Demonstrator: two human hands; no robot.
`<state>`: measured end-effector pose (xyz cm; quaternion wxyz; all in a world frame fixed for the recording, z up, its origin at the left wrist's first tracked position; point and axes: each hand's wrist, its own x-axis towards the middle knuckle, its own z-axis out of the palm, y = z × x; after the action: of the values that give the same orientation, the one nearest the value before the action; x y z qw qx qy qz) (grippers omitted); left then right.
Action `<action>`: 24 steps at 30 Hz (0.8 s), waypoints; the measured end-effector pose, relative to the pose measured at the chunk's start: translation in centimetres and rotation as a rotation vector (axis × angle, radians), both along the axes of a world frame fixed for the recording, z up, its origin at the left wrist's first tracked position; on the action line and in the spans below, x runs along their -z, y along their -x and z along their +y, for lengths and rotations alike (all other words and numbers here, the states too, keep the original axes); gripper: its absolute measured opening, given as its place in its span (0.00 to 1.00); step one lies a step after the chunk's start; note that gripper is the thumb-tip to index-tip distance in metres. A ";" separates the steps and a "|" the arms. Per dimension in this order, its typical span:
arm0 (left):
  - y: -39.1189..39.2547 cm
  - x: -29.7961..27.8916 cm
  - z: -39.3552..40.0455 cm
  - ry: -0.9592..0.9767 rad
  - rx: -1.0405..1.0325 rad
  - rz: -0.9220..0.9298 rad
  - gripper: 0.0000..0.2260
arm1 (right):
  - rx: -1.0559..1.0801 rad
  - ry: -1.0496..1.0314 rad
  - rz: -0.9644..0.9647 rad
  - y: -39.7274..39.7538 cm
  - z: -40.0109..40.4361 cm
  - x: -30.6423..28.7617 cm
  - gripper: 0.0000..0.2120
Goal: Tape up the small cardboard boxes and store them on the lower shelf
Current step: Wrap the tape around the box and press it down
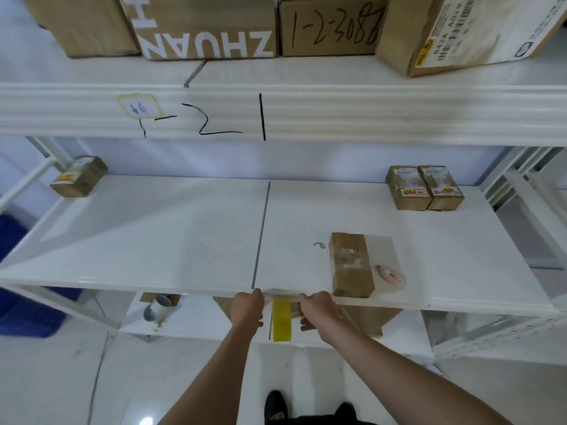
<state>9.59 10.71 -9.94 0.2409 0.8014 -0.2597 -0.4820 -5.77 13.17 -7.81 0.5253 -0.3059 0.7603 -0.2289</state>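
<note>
At the front edge of a white middle shelf (184, 234), seen from the head camera looking down, two bare forearms reach forward side by side. The left hand (248, 308) and the right hand (319, 311) sit just under the shelf lip, close together, with a yellow roll of tape (281, 320) standing on edge between them. The fingers of both hands curl inward toward the roll, but the shelf edge hides the fingertips, so I cannot tell whether either hand truly grips it.

On the shelf just above the right hand, a small cardboard box (349, 265) stands near the front edge. Just beside it on the right lies a small pinkish round object (390, 275), blurred. Two labelled small boxes (425, 188) sit touching each other at the back right of the same shelf. Another small box (79, 176) rests at the back left corner, well apart from the rest.

Below, on the lower shelf (196, 320), a grey and white cylinder (158, 308) lies on the left, and brown cardboard (374, 320) shows behind the hands. Above, large cartons (202, 26) with printed and handwritten markings line the top shelf.
</note>
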 end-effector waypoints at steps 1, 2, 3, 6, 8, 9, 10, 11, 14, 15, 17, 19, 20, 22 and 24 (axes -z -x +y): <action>-0.4 0.3 0.3 -0.059 -0.003 0.110 0.16 | 0.018 -0.040 -0.042 0.0 -0.1 0.3 0.11; -0.6 0.4 0.4 -0.102 0.001 0.213 0.16 | 0.021 -0.074 -0.058 -0.1 -0.3 0.6 0.09; -0.8 0.4 0.4 -0.129 0.022 0.283 0.15 | 0.023 -0.098 -0.065 -0.2 -0.5 0.7 0.09; -1.2 0.5 0.5 -0.174 0.174 0.330 0.08 | 0.025 -0.160 -0.072 -0.6 -0.7 1.3 0.11; -1.2 0.8 0.5 -0.212 0.278 0.336 0.07 | 0.009 -0.198 -0.082 -1.1 -0.8 1.7 0.11; -1.3 1.0 0.5 -0.234 0.310 0.345 0.08 | -0.005 -0.211 -0.088 -1.4 -0.8 1.8 0.11; -1.4 1.2 0.5 -0.251 0.332 0.363 0.10 | -0.020 -0.219 -0.096 -1.7 -0.7 1.8 0.11; -1.5 1.3 0.6 -0.261 0.359 0.385 0.10 | -0.039 -0.216 -0.097 -2.0 -0.7 1.9 0.12; -1.8 1.4 0.8 -0.273 0.452 0.376 0.15 | -0.099 -0.189 -0.026 -2.5 -0.5 1.9 0.11; -1.9 1.3 0.9 -0.279 0.486 0.331 0.18 | -0.114 -0.190 -0.013 -2.5 -0.3 1.9 0.10; -2.1 1.4 1.1 -0.279 0.545 0.275 0.19 | -0.119 -0.206 -0.025 -2.5 0.0 1.8 0.11; -2.3 1.3 1.1 -0.283 0.563 0.310 0.18 | -0.117 -0.195 -0.022 -2.6 0.1 1.8 0.11; -2.4 1.2 1.0 -0.287 0.573 0.335 0.17 | -0.107 -0.165 -0.006 -2.6 0.0 1.9 0.12; -2.3 0.8 0.8 -0.307 0.610 0.373 0.14 | -0.028 -0.102 -0.004 -2.5 -0.4 2.1 0.13; -2.2 0.5 0.6 -0.309 0.639 0.373 0.12 | 0.096 -0.085 -0.089 -2.5 -0.7 2.5 0.13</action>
<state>11.83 11.34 -10.45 -0.0015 0.6056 -0.3720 -0.7034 -3.29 12.42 -10.28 0.5597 -0.2362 0.7589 -0.2347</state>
